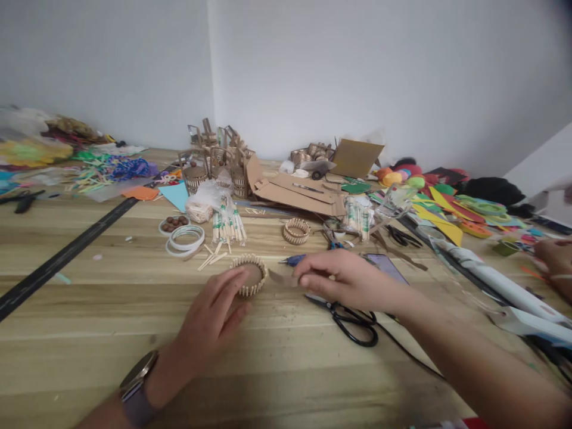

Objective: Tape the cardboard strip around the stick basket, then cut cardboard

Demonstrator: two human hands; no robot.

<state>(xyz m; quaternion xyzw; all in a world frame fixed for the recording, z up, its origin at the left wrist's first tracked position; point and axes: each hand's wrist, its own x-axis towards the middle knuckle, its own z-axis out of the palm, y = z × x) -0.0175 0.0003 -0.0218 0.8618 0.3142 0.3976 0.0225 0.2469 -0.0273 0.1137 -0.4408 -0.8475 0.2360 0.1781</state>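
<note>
Left hand (214, 307): fingers loosely parted (no grip) at left rim of stick ring (252, 291). Right hand (344, 279): fingertips pinch brown strip (282, 279), just right of ring.

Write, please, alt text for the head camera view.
A person's left hand is at a round, stick-walled piece on a wooden table; the right hand pinches a brown strip. Black scissors lie nearby, with cardboard behind.

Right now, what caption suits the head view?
Left hand at a round pale wooden-stick basket, right hand pinching a flat brown strip beside it.
</note>
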